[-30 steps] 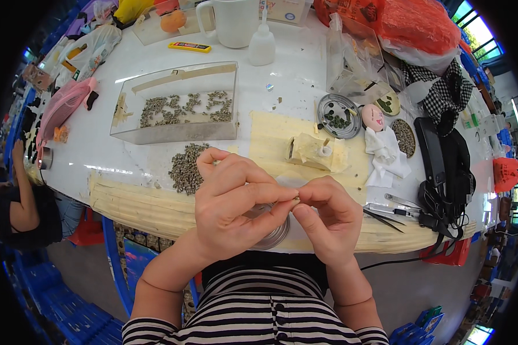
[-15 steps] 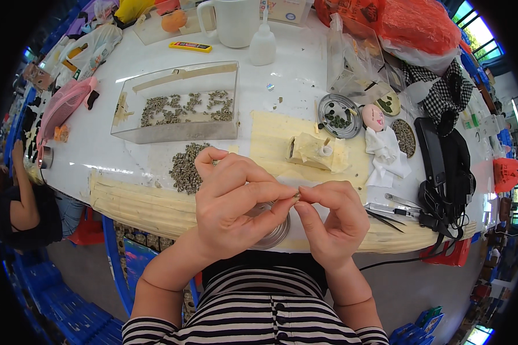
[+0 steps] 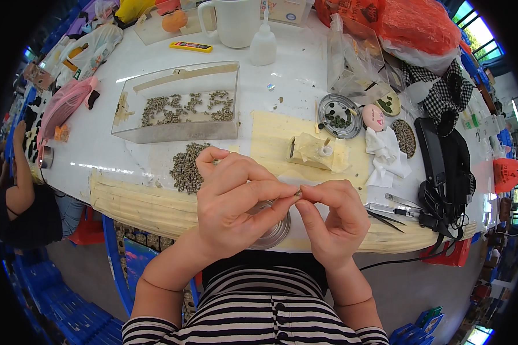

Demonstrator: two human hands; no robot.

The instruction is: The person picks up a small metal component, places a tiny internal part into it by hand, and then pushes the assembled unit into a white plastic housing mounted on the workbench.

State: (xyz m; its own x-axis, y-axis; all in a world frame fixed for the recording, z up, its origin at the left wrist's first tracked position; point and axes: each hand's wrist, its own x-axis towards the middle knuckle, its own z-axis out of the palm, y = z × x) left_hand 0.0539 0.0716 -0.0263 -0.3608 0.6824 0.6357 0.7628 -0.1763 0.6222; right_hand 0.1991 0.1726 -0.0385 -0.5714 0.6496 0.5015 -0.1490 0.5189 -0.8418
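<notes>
My left hand (image 3: 230, 207) and my right hand (image 3: 335, 221) meet above the front of the table, fingertips pinched together. Between both thumbs and forefingers sits a tiny greyish piece (image 3: 297, 194), too small to name. A sliver of something pale green (image 3: 216, 162) shows at the curled outer fingers of my left hand. Partly hidden beneath the left hand is a round clear dish (image 3: 275, 237). A heap of small grey-green pieces (image 3: 185, 168) lies just beyond that hand, with more scattered in a clear rectangular box (image 3: 172, 137) behind it.
Beyond my right hand stands a block wrapped in yellowish tape (image 3: 316, 155). Further right are a round metal dish (image 3: 334, 103) of dark green bits, crumpled white tissue (image 3: 388, 155), tweezers (image 3: 385, 220) and black cables (image 3: 434, 201). A squeeze bottle (image 3: 263, 47) stands at the back. Another person (image 3: 29, 201) sits left.
My hands stay almost in place, still pinching the tiny piece, with only a slight shift of the fingers. The other person's arm at the left has moved a little.
</notes>
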